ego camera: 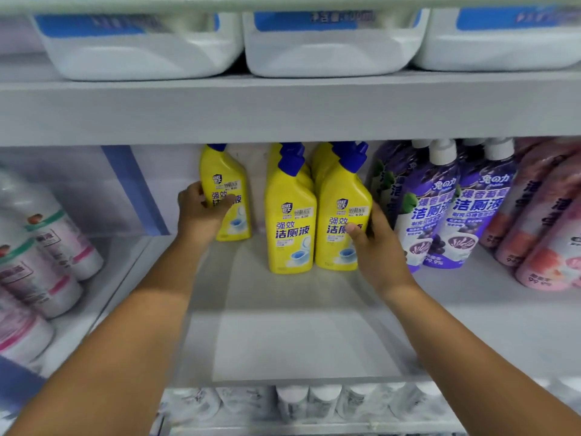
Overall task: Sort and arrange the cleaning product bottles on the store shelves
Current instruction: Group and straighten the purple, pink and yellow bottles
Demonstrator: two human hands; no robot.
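Left hand (201, 212) grips a lone yellow bottle (227, 193) set back on the shelf (298, 335); right hand (374, 243) clasps the right front bottle (341, 221), beside purple bottles (446, 212).

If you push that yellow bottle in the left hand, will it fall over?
Maybe. The yellow bottle is tall and narrow and already leans, so a push up high could tip it. Its flat base should keep it from rolling. It looks like hard plastic, so the left hand gripping it probably won't squash it.
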